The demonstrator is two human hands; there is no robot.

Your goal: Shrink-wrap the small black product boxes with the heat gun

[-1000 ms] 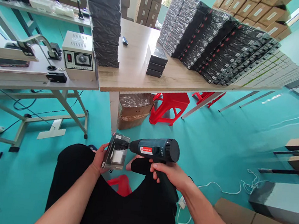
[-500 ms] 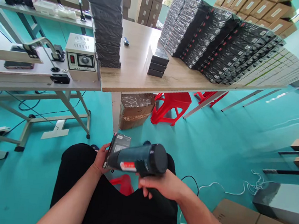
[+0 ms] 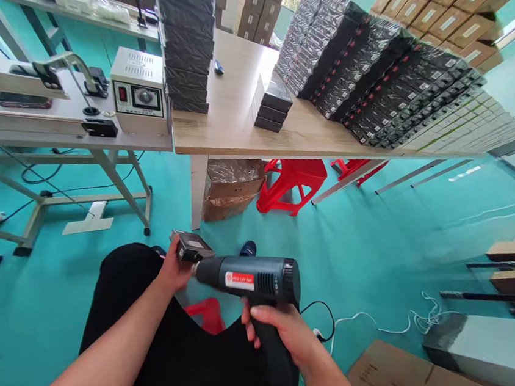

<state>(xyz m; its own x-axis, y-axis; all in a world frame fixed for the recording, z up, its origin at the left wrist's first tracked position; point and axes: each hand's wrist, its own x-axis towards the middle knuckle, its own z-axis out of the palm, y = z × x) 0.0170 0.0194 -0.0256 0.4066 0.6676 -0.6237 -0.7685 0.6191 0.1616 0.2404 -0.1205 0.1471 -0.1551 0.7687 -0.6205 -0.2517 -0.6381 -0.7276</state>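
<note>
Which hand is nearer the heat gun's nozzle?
Left: the left hand holds a small product box beside the nozzle. The right hand grips the heat gun by its handle, farther back.

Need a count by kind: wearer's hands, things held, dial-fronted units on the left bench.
Hands: 2 (left hand, right hand)
Heat gun: 1
Held box: 1
Dial-fronted unit: 1
Total: 5

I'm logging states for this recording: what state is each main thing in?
Small box: held up, tilted
Left hand: gripping the small box
Heat gun: roughly level, aimed toward the small box; on or off unclear
Right hand: gripping the heat gun
Control box: upright; on or off unclear
Tall black stack: standing upright
Middle red stool: upright
</note>
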